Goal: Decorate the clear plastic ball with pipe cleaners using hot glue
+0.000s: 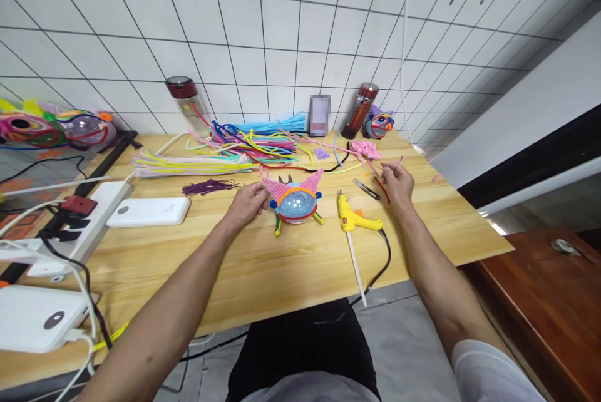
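The craft animal [297, 205], a clear round shell with pipe cleaner trim, stands near the middle of the table. It has two pink pointed ears, blue knobs at its sides, a red band and yellow-green legs. My left hand [251, 203] is closed, its fingertips on the animal at the left ear. Over to the right, my right hand [398, 184] pinches a thin pink pipe cleaner [374, 168], partly hidden by the fingers. Beside that hand lie thread snips [367, 189] and a red pipe cleaner piece. A yellow hot glue gun [350, 217] rests between both arms, glue stick pointing toward me.
Bundles of coloured pipe cleaners [256, 142] spread along the back, with a purple bunch [209, 186] nearer. Two bottles, a phone [320, 115] and a second figure [378, 123] stand by the tiled wall. Power banks [149, 211] and a power strip [106, 214] occupy the left.
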{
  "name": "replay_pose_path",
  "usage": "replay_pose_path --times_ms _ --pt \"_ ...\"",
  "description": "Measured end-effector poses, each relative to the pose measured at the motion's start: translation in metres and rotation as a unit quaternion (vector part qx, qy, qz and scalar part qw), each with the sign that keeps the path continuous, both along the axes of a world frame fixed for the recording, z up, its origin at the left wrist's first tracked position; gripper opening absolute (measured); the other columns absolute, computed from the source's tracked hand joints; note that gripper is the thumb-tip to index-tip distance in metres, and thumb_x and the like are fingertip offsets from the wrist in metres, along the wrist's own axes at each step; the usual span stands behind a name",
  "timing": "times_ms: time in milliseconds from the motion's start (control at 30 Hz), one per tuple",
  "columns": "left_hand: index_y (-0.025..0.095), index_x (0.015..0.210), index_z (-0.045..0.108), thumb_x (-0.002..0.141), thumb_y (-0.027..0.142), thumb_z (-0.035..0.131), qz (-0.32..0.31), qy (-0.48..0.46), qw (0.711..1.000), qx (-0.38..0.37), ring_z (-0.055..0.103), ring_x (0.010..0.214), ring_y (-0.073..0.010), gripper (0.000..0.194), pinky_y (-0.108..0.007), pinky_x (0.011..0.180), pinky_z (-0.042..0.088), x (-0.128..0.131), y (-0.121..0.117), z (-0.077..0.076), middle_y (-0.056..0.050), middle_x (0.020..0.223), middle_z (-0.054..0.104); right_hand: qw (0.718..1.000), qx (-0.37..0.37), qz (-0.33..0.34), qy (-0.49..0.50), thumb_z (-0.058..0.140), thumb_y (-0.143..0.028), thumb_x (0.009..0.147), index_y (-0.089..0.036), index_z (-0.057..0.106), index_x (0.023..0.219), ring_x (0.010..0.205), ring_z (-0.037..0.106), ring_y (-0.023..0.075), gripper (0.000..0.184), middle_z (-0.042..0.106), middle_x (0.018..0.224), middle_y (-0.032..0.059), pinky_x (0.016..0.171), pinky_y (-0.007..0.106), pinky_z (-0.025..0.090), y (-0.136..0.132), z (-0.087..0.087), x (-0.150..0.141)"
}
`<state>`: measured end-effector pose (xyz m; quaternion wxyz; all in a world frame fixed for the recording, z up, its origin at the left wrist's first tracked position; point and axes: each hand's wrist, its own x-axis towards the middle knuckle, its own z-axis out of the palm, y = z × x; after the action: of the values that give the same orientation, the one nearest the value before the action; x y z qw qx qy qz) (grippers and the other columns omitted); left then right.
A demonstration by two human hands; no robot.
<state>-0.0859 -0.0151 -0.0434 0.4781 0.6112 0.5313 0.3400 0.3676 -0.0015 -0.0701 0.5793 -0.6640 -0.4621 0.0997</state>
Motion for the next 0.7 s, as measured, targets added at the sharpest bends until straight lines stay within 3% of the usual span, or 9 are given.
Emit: replay_pose_path --times_ms 333,700 --pt "0.022 0.077 0.059 0.084 0.033 0.056 0.008 0.006 0.999 0.034 0.046 0.041 -0.0102 0.013 -0.019 0.042 0.033 0.0009 0.0034 -0.0062 0.006 0.049 0.055 1.000 0.011 0.002 0.010 0.066 -0.040 0.088 -0.022 0.080 0.103 0.065 0.064 0.0176 0.028 0.072 0.076 -0.0006 0.066 0.032 0.053 -0.0063 0.0098 -0.0078" --pt "0.022 0.074 0.058 0.082 0.033 0.056 0.005 0.010 0.999 0.044 0.048 0.044 -0.0108 0.013 -0.020 0.045 0.035 0.0012 0.0024 -0.0042 0.005 0.053 0.057 1.000 -0.012 0.009 -0.013 0.060 -0.043 0.090 -0.020 0.078 0.107 0.065 0.062 0.0172 0.034 0.069 0.075 -0.0014 0.064 0.031 0.052 -0.0040 0.0022 -0.0017"
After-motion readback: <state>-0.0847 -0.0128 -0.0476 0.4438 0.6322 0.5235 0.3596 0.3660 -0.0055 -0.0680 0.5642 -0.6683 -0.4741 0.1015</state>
